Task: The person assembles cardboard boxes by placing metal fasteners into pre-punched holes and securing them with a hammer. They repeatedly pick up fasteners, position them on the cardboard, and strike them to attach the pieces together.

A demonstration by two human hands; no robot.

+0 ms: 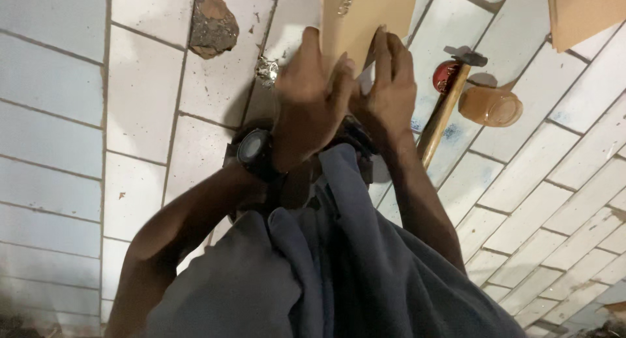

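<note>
The left hand (312, 97) is closing its fingers and thumb around the near edge of a flat tan board (362, 18), a thin, smooth-faced sheet (it looks like plywood or stiff card, though which one is hard to tell) with a small pale metal fitting near its left edge. The right hand (389, 84) is pressing against the same edge from the other side, its fingers stretching up along the board's lower right side and curling lightly over it, so the 2 hands are meeting almost knuckle to knuckle at the sheet's near corner. The board is reaching away from the hands toward the top of the view, lying over the white tiled floor (59, 149).

A dark wristwatch (255, 152) is sitting on the left wrist, and grey-blue clothing (339, 273) is filling the lower middle of the view below both forearms.

Just right of the right hand a hammer (447, 100) with a wooden handle is lying on the tiles, its head next to a red round object (443, 74) and an amber jar (490, 106). A rough lump of stone (212, 26) is resting up to the left, with a small crumpled silvery scrap (267, 71) near the left hand. A 2nd tan sheet (583, 12) is showing in the top right corner.
</note>
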